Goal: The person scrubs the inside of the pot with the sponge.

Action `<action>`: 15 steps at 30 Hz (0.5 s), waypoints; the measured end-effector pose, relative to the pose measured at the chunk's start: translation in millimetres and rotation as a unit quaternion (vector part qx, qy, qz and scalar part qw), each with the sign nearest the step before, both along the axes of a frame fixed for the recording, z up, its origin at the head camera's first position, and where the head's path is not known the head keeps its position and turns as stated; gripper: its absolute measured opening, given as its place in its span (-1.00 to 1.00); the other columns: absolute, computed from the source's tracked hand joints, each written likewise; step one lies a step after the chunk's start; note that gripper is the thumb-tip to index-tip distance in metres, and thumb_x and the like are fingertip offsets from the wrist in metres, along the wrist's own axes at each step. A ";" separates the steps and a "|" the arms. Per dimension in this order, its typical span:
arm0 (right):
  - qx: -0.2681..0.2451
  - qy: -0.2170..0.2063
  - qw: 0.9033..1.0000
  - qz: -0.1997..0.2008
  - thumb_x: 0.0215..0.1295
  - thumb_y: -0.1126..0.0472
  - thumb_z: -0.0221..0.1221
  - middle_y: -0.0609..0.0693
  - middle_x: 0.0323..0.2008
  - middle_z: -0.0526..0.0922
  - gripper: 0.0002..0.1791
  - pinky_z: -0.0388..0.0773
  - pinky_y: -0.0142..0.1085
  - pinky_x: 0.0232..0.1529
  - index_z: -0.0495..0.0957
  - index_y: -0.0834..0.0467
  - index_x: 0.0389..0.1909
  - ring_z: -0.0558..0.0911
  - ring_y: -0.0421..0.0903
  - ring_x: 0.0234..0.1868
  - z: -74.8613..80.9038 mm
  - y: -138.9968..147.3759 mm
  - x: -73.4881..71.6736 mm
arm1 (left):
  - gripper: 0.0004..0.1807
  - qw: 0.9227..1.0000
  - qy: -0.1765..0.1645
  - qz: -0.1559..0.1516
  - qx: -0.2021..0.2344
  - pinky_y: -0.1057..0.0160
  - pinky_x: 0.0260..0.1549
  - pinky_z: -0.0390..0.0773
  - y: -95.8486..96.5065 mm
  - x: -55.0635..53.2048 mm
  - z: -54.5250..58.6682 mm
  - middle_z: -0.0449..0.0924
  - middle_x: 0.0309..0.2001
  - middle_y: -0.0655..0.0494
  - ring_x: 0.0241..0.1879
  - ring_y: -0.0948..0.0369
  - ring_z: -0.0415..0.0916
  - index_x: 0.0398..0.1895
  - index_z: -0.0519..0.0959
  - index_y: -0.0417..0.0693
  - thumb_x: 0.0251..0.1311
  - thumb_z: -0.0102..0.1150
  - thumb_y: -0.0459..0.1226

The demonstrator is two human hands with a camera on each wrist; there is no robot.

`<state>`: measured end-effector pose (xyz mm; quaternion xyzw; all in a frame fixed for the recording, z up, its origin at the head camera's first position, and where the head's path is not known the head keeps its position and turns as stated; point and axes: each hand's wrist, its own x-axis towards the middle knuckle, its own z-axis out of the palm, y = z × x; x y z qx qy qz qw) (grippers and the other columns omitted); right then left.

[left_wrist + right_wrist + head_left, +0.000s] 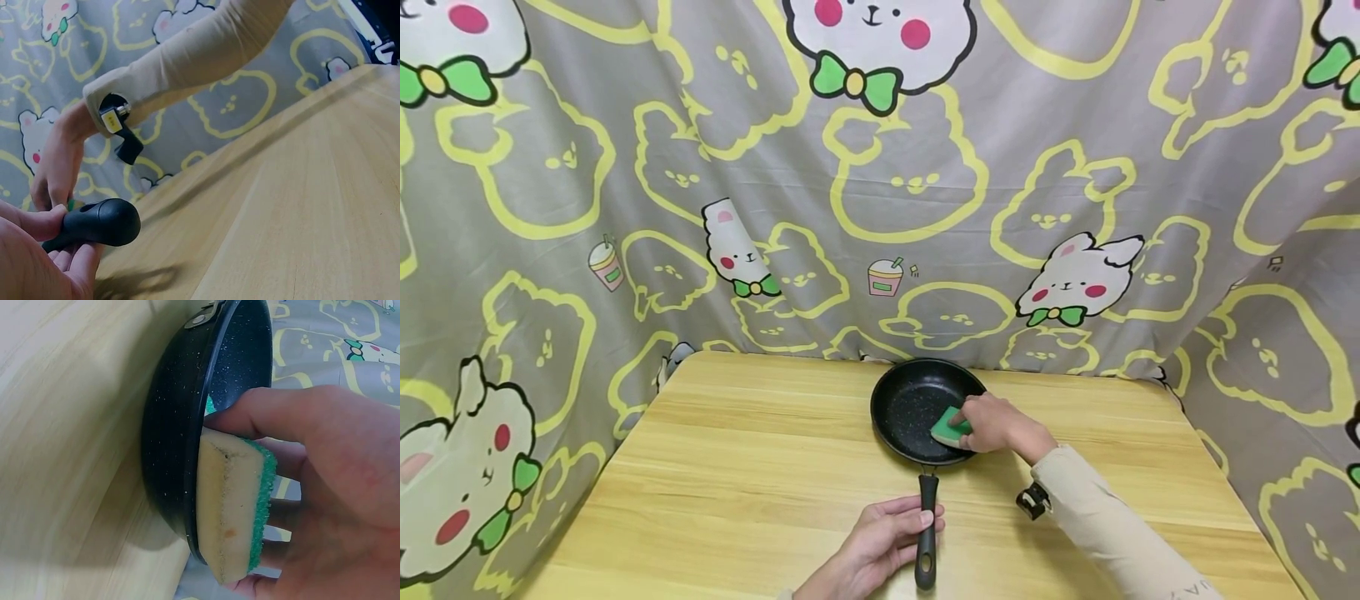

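A black speckled frying pan [906, 412] is near the back of the table, its handle [927, 542] pointing toward me. My left hand [880, 537] grips that handle, thumb on top and fingers underneath. In the left wrist view the handle's rounded end [119, 222] sticks out past the hand, above the tabletop. With my right hand [996, 425] I hold a sponge [949, 431] at the right part of the pan. Seen from the right wrist, the sponge's pale foam [228, 500] lies against the rim, and its green scouring layer [264, 506] faces the palm.
The wooden table [737, 467] extends on both sides of the pan. A patterned cloth [910, 217] hangs behind it and along both sides. A black camera mount [1033, 500] sits on the right wrist, by the beige sleeve [1105, 517].
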<state>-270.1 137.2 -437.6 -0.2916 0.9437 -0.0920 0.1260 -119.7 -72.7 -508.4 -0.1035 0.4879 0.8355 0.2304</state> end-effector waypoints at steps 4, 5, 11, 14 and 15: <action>-0.007 -0.015 1.000 0.000 0.24 0.17 0.39 0.18 0.02 0.66 -0.64 0.53 0.10 0.12 0.74 0.12 0.07 0.57 0.19 0.10 -0.7 0.7 -1.4 | -0.55 1.000 0.000 -0.002 -0.001 0.14 -0.08 0.70 0.2 -0.2 0.0 0.73 -0.01 -0.16 -0.07 0.10 0.72 0.21 0.54 -0.43 0.28 0.32 -0.44; -0.012 -0.018 1.000 0.001 0.24 0.18 0.39 0.19 0.03 0.67 -0.64 0.54 0.06 0.10 0.74 0.12 0.07 0.58 0.16 0.09 -0.9 0.9 -1.5 | -0.55 1.000 0.000 -0.002 -0.001 0.14 -0.07 0.70 0.2 -0.2 -0.1 0.73 -0.01 -0.16 -0.07 0.10 0.72 0.22 0.54 -0.43 0.28 0.32 -0.44; -0.046 -0.030 0.998 0.013 0.22 0.23 0.36 0.19 -0.01 0.65 -0.62 0.36 -0.20 -0.22 0.73 0.15 0.08 0.44 -0.04 -0.19 -1.2 2.1 0.8 | -0.56 1.000 -0.009 -0.002 0.000 0.10 -0.04 0.69 -0.4 -0.4 0.4 0.72 0.00 -0.17 -0.06 0.08 0.72 0.21 0.55 -0.42 0.29 0.32 -0.44; -0.054 -0.041 0.998 0.011 0.23 0.24 0.35 0.16 -0.03 0.63 -0.61 0.30 -0.21 -0.23 0.72 0.16 0.10 0.38 -0.03 -0.23 -1.0 2.0 2.8 | -0.56 1.000 -0.010 -0.002 -0.001 0.09 -0.03 0.69 -0.4 0.0 0.8 0.72 0.00 -0.18 -0.06 0.08 0.72 0.21 0.55 -0.42 0.29 0.33 -0.44; -0.056 -0.042 0.997 0.011 0.23 0.24 0.35 0.16 -0.03 0.63 -0.61 0.30 -0.20 -0.22 0.72 0.16 0.10 0.38 -0.03 -0.23 -0.8 1.9 3.3 | -0.57 1.000 -0.010 -0.001 -0.001 0.09 -0.02 0.68 -0.3 0.1 0.8 0.72 0.00 -0.18 -0.06 0.08 0.72 0.21 0.55 -0.42 0.28 0.33 -0.44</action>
